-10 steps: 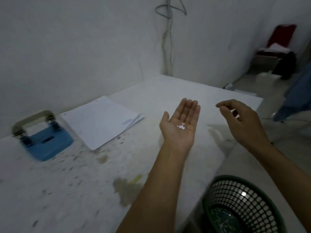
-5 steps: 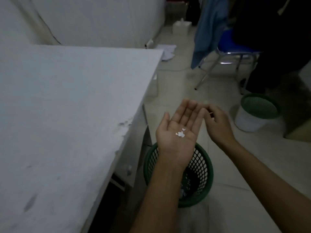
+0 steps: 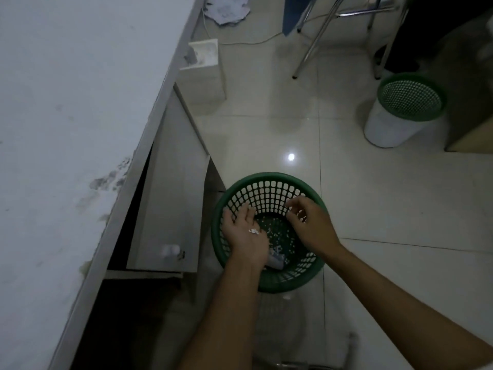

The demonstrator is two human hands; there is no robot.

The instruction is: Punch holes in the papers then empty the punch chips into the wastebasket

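A green mesh wastebasket (image 3: 269, 182) stands on the tiled floor beside the table. My left hand (image 3: 246, 233) is palm up over its left side, fingers apart, with a few white punch chips (image 3: 254, 231) lying on the palm. My right hand (image 3: 309, 222) hovers over the basket's right side, fingers loosely curled and holding nothing. Many white chips (image 3: 280, 233) lie scattered on the basket's bottom. The hole punch and the papers are out of view.
The white tabletop (image 3: 66, 129) fills the left, its edge running diagonally, with an open cabinet door (image 3: 170, 196) below it. A second green-rimmed bin (image 3: 400, 110) stands at the right. Chair legs (image 3: 314, 41) and crumpled paper (image 3: 226, 8) are at the far end.
My view has swung from the table down to the floor. Both hands have moved off the table and lowered over the wastebasket, the chips still on my left palm.
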